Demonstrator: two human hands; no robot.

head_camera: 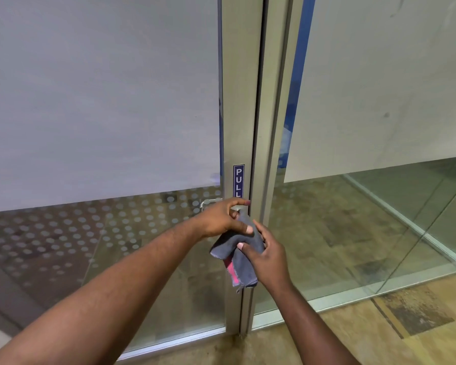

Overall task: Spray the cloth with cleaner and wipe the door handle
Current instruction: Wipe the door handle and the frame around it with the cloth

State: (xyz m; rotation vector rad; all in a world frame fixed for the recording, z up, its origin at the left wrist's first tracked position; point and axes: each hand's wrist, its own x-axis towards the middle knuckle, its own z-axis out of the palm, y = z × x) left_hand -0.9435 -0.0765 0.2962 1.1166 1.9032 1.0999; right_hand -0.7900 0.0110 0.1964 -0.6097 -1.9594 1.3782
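A grey cloth (244, 255) with a pink patch hangs in front of the door's metal stile, between both hands. My left hand (221, 218) is curled over the cloth's top end right at the door handle, its thumb pressed onto the fabric. The handle on this side is hidden under that hand; only the lever (208, 202) behind the glass shows. My right hand (267, 255) holds the cloth's lower part from the right, pinching it with the thumb. No spray bottle is in view.
The frosted glass door (103, 101) has a blue PULL sticker (238, 180) just above the handle. A fixed glass panel (366, 233) stands to the right of the metal frame (271, 127). Worn wooden floor (353, 335) lies below.
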